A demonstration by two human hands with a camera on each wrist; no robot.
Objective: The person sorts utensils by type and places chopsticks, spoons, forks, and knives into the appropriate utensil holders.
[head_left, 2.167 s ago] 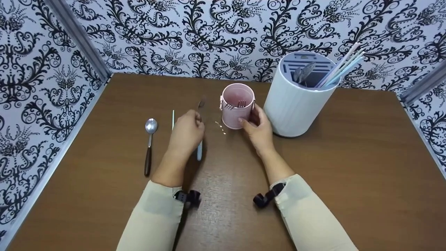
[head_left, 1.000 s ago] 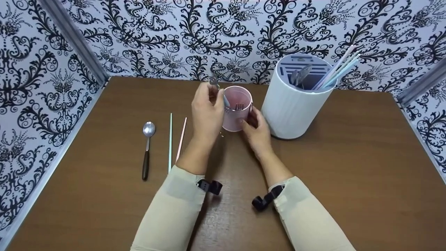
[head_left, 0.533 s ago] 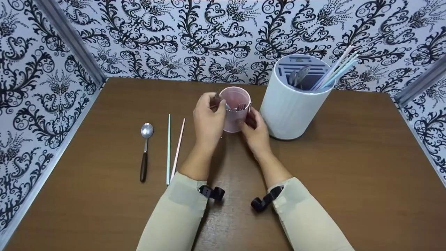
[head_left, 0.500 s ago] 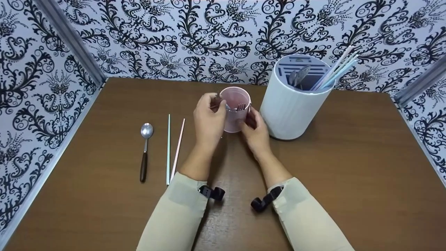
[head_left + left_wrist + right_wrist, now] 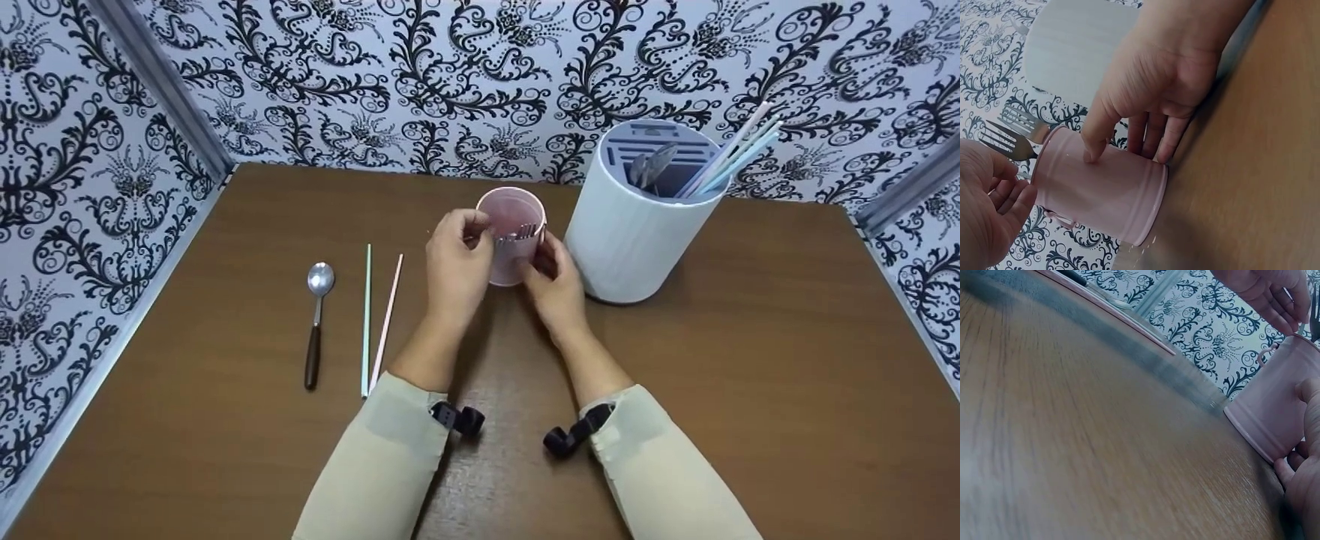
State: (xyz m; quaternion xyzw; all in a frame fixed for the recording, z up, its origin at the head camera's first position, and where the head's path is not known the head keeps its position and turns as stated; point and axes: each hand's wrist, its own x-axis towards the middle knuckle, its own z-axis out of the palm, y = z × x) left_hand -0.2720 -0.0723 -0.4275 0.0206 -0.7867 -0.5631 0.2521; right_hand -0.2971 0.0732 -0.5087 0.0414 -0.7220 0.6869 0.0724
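The pink cup (image 5: 510, 261) stands on the counter (image 5: 750, 375), near the back, in front of the wall (image 5: 480, 82) with black curly shapes. The right hand (image 5: 555, 292) grips the cup on its right side, with the thumb on the front and the other fingers bent around it. The left hand (image 5: 459, 259) is up by the left part of the cup's rim, and its thumb and bent fingers pinch a thin, pale blue handle (image 5: 1024, 175) that is mostly hidden. Forks (image 5: 1010, 140) poke out of the cup, with their prongs up. A tall white cutlery holder (image 5: 637, 240) is just to the right, so the right hand sits in the small gap between it and the cup. Metal cutlery (image 5: 654, 169) and pale sticks (image 5: 735, 154) stick up out of the holder, and the sticks lean to the right. On the left side, a mint chopstick (image 5: 367, 322) and a pink chopstick (image 5: 387, 322) lie with their near ends close together, right by the left sleeve (image 5: 379, 465). A spoon (image 5: 316, 322) with a dark handle lies farther left, well apart from the cup. Both arms reach in from the front edge. Wood shows between the two arms, left of the spoon, and in a wide stretch right of the holder. The wall runs along the counter's back edge.
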